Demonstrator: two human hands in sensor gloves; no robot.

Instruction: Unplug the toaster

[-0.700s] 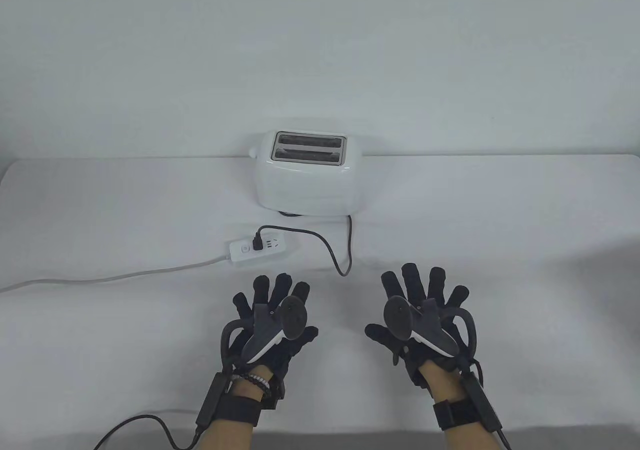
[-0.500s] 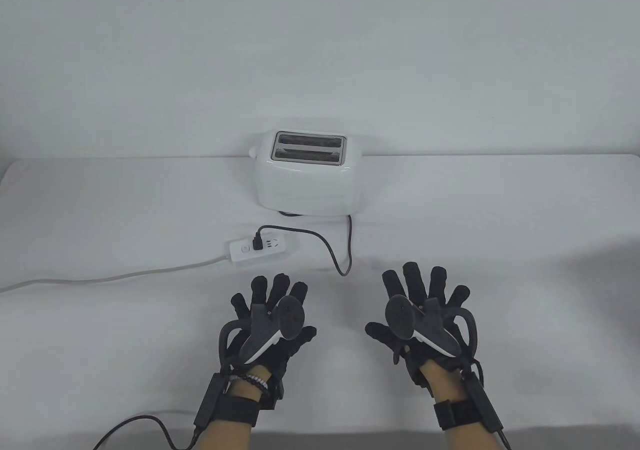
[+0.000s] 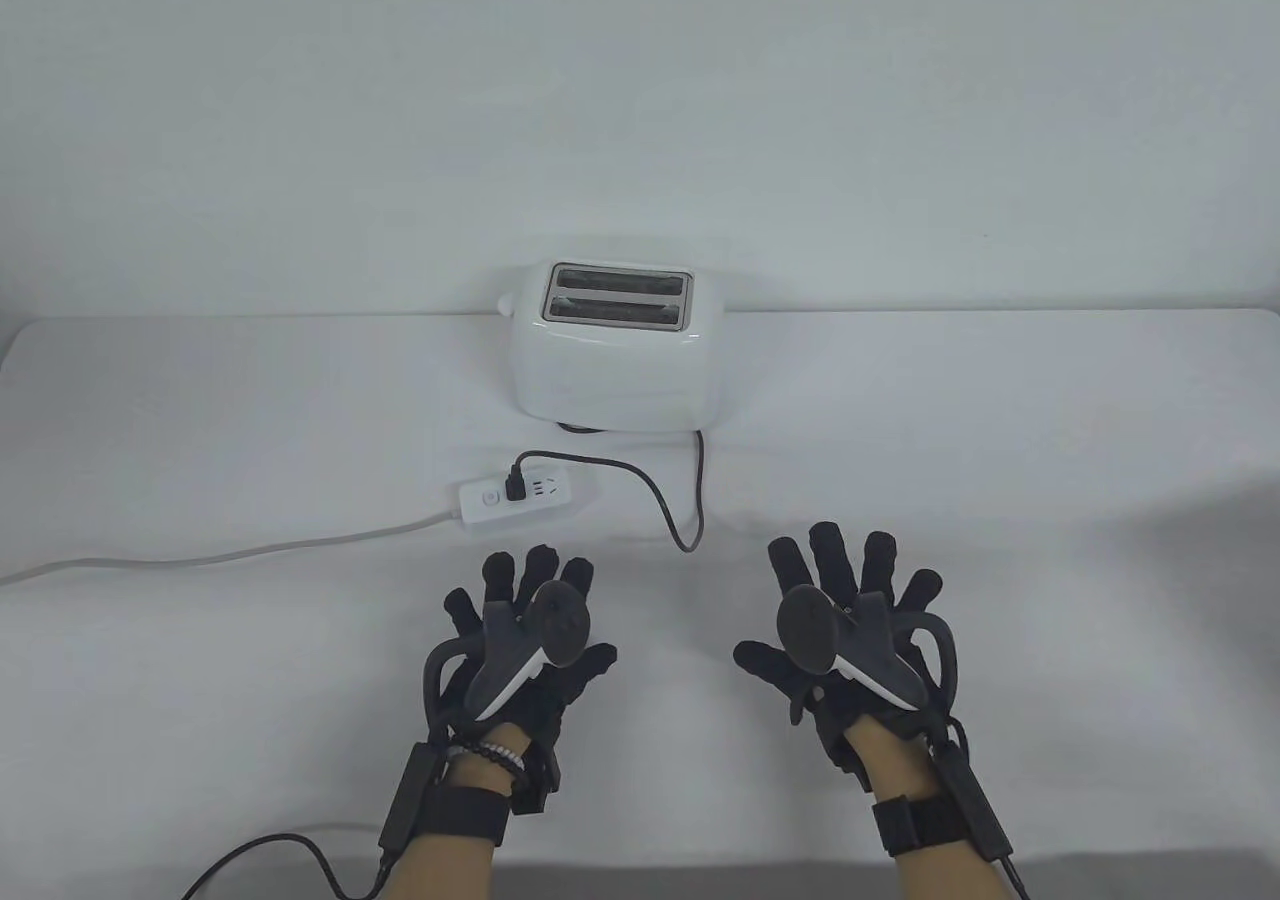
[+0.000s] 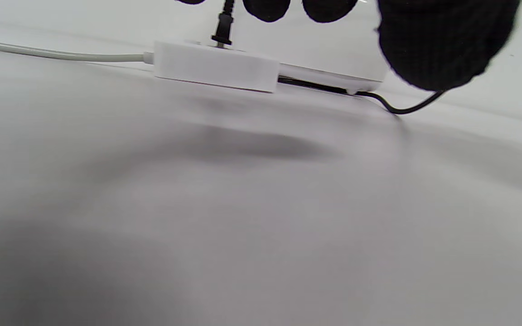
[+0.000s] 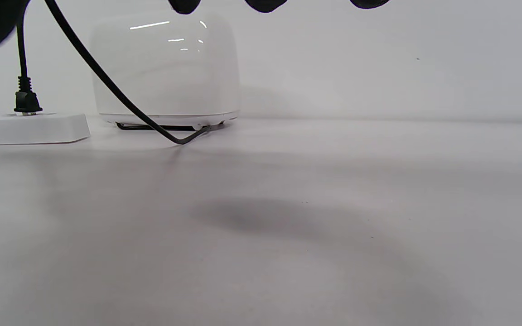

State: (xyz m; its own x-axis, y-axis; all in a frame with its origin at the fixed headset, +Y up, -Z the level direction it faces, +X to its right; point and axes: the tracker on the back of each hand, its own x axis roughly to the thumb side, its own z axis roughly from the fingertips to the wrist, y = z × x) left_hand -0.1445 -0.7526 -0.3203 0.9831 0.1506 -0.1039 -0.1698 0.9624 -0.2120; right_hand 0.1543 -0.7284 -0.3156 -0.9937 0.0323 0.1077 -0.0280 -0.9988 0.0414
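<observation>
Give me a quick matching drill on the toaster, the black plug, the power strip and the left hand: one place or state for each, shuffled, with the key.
Things:
1. toaster
2. black plug
3. power strip
4. left hand

Places or states:
A. seated upright in a socket
B. hovering open just short of the strip, touching nothing
C. at the table's far edge, both slots empty
D. lying flat, its white cord running off to the left

Pairs: 1-C, 2-A, 3-D, 4-B
</observation>
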